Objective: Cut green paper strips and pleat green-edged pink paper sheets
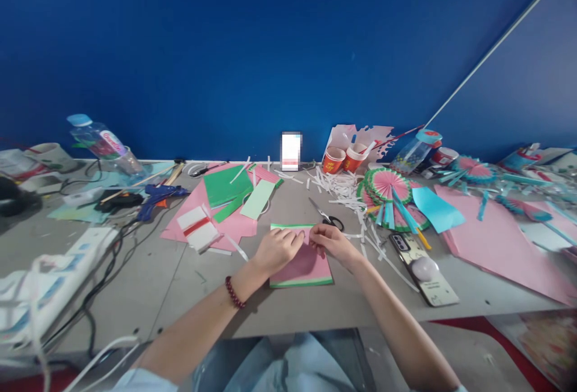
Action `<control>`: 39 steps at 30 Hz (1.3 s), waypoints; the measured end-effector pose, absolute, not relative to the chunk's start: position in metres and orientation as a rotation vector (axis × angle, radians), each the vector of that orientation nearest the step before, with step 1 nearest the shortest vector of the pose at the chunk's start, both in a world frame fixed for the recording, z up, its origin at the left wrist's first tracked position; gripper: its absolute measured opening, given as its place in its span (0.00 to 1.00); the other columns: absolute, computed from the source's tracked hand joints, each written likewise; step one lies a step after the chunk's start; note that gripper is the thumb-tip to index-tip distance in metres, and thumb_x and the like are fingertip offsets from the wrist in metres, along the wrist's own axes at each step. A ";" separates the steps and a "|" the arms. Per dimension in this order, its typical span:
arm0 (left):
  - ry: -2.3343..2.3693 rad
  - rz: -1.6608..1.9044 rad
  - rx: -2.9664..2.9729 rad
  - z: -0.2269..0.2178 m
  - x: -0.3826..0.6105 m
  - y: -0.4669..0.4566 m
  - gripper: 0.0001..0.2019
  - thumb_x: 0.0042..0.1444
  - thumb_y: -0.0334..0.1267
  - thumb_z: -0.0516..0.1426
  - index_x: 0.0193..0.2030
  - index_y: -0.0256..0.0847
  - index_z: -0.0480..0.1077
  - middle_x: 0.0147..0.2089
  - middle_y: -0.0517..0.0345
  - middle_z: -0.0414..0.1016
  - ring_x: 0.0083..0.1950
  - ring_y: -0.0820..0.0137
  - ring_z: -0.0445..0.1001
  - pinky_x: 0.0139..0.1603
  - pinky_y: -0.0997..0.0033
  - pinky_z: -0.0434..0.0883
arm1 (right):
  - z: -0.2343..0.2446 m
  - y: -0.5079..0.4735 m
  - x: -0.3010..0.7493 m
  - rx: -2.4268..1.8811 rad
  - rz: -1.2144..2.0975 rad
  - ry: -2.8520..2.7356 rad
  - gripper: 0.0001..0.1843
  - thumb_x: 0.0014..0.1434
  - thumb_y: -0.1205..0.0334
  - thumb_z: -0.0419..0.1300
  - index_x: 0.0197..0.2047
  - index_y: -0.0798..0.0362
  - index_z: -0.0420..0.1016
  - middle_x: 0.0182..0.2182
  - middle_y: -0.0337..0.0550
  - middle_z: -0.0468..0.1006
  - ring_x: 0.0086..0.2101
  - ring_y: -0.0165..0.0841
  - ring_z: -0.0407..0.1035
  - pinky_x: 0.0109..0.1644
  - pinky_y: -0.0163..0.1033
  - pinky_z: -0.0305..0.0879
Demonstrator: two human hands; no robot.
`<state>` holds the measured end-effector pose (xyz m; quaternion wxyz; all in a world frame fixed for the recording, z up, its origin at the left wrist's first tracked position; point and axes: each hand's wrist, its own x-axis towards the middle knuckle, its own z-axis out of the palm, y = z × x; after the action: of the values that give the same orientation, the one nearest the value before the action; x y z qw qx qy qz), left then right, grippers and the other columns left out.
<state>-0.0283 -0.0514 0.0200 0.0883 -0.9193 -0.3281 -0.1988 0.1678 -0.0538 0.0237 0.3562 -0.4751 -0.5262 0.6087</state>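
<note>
A pink paper sheet (311,269) with green and white bands along its near and far edges lies flat in front of me. My left hand (280,249) is over its left side, fingers curled and closed on the paper. Toward the far right part of the sheet, my right hand (332,243) is closed too, its fingertips pinched down at the pink surface. The fingers partly hide the middle and far edge of the paper. Just beyond my right hand lie black-handled scissors (332,221), their blades pointing away to the left.
Left are green paper (228,184), a glue gun (160,196), a power strip (58,287) and a bottle (101,139). Right are pleated paper fans (390,187), white paper strips (342,186), red paper cups (333,162), a phone (426,275) and pink sheets (500,248).
</note>
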 end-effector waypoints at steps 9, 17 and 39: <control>-1.179 -0.506 -2.758 0.018 -0.028 -0.046 0.07 0.62 0.34 0.51 0.42 0.39 0.70 0.32 0.54 0.76 0.35 0.68 0.74 0.33 0.69 0.63 | 0.018 -0.050 0.175 -1.392 1.029 -1.425 0.10 0.55 0.55 0.54 0.28 0.52 0.66 0.25 0.41 0.74 0.25 0.30 0.67 0.29 0.34 0.62; -1.055 -0.418 -2.949 0.018 -0.010 -0.063 0.09 0.59 0.39 0.54 0.36 0.37 0.71 0.36 0.49 0.75 0.41 0.63 0.74 0.36 0.66 0.67 | 0.016 -0.053 0.170 -1.359 0.854 -1.682 0.09 0.61 0.56 0.49 0.33 0.51 0.65 0.32 0.44 0.78 0.35 0.35 0.71 0.41 0.38 0.64; -0.991 -0.129 -2.788 0.022 -0.013 -0.099 0.18 0.63 0.38 0.49 0.57 0.32 0.64 0.58 0.41 0.66 0.61 0.55 0.62 0.50 0.59 0.66 | 0.018 -0.028 0.196 -1.376 0.740 -1.934 0.06 0.56 0.64 0.53 0.28 0.52 0.69 0.29 0.41 0.71 0.31 0.32 0.66 0.37 0.36 0.61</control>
<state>-0.0129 -0.0987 0.0221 0.0900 -0.9375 -0.3332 -0.0435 0.1958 -0.0281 0.0177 0.3215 -0.5240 -0.7366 0.2819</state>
